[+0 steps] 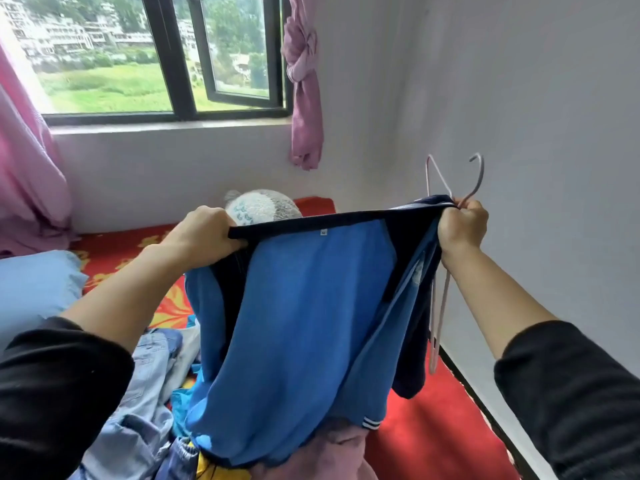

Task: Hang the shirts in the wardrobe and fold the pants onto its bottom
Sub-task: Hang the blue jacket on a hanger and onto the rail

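A blue shirt (301,313) with a dark navy collar band and a small white tag hangs stretched between my two hands above the bed. My left hand (204,233) grips the left end of the collar band. My right hand (462,225) grips the right end together with a pale pink hanger (440,306), whose hook rises above my fist and whose arm hangs down beside the shirt. The shirt's lower edge reaches a pile of clothes. No wardrobe is in view.
A pile of clothes (145,393), with light denim and pink fabric, lies on the red floral bedspread (433,420). A blue pillow (34,285) lies left, a plush toy (256,206) behind the shirt. A white wall (536,133) runs close on the right; a window (166,57) with pink curtains is ahead.
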Demonstrator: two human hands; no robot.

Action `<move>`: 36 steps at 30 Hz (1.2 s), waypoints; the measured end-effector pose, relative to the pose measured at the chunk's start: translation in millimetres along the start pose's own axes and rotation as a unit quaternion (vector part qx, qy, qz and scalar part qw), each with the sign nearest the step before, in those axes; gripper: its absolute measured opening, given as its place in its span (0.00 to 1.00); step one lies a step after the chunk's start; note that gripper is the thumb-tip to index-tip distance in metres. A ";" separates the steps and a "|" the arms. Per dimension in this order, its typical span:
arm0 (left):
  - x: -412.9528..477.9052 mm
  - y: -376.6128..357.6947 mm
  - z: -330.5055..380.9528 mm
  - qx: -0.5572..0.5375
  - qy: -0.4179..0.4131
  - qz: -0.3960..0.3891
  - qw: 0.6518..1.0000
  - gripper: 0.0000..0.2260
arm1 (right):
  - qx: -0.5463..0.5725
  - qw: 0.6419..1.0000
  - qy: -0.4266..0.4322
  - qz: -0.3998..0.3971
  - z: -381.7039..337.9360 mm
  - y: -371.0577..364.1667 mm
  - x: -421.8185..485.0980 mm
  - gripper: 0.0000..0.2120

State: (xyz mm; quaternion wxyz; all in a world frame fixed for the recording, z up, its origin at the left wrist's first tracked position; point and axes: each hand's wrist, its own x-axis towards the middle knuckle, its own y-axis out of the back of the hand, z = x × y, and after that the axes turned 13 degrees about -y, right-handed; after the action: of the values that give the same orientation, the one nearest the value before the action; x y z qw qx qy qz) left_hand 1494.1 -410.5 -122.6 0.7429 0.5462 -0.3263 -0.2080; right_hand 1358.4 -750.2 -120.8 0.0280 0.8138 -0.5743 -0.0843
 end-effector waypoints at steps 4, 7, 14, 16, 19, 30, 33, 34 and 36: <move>-14.3 -41.8 -13.6 -0.021 0.136 0.037 0.990 0.19 | 0.005 1.000 0.009 -0.008 3.5 -7.6 -9.7 0.16; -21.2 -56.1 -8.1 -0.133 0.206 0.099 0.964 0.22 | -0.008 1.000 0.016 -0.015 7.7 -6.0 -11.0 0.15; 29.4 1.5 15.4 -0.256 0.179 0.227 0.922 0.22 | -0.173 0.978 0.021 -0.111 24.0 -6.7 -14.5 0.12; 26.3 -13.0 12.8 -0.205 0.226 0.126 0.944 0.25 | -0.207 0.965 0.014 -0.163 34.3 -7.6 -21.6 0.07; 16.3 -43.4 14.6 -0.154 0.262 0.060 0.951 0.30 | -0.156 0.950 -0.001 -0.271 48.7 -4.7 -35.8 0.04; -0.8 -80.7 -4.0 -0.094 0.304 -0.014 0.948 0.26 | -0.066 0.876 -0.130 -0.459 86.5 24.8 -33.4 0.08; -1.7 -83.1 -0.4 -0.080 0.289 -0.024 0.954 0.20 | -0.124 0.860 -0.134 -0.476 100.6 22.0 -40.1 0.08; -1.5 -82.7 3.8 -0.073 0.276 -0.022 0.958 0.18 | -0.139 0.859 -0.124 -0.477 104.6 18.0 -44.1 0.08; -1.0 -81.5 14.1 -0.062 0.246 -0.008 0.967 0.14 | -0.158 0.866 -0.094 -0.465 111.6 5.9 -53.4 0.11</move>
State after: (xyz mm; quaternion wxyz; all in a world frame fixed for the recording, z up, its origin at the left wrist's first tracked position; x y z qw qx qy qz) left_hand 1487.2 -445.2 -197.4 0.8312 0.5357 -0.1157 -0.0932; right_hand 1316.6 -696.3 -224.1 0.0592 0.9595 -0.1081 -0.2533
